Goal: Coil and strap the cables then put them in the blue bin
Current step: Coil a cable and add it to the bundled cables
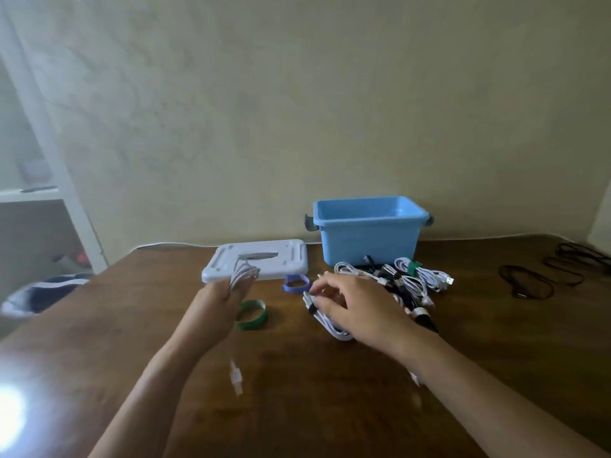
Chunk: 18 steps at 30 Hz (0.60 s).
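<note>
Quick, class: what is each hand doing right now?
Left hand: holds a coiled white cable.
Right hand: fingers loosely curled above the cable pile; grip cannot be told.
</note>
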Tool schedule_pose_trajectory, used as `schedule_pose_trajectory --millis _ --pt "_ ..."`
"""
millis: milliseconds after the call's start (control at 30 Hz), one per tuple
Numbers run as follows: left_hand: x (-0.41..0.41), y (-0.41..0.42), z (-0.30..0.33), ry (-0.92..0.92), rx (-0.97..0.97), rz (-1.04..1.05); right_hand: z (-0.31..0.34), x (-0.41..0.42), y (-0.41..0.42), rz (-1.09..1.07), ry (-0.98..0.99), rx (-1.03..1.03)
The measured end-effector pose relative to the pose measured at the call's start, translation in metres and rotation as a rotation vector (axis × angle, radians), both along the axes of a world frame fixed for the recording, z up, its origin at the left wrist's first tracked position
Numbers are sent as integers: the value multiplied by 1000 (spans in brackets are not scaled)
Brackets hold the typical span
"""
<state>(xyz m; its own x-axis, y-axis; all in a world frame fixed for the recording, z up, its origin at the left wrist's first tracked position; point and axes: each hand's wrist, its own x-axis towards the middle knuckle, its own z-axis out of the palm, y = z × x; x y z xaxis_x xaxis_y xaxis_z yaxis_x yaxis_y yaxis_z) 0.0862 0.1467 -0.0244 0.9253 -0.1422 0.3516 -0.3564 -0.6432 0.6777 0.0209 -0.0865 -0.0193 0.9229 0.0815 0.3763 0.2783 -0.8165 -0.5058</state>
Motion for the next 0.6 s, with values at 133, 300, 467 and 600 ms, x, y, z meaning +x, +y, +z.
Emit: schedule_pose_trajectory --millis 133,300,467,600 --pt "15 14 -8 136 -115 81 0 21 29 49 24 -203" --pt "24 28 -16 251 -269 150 -3 50 75 137 69 -294" --pt "28 32 -21 333 -360 152 -15 70 105 111 51 -448" --pt "28 32 -21 328 -375 127 -28 75 106 61 100 -419"
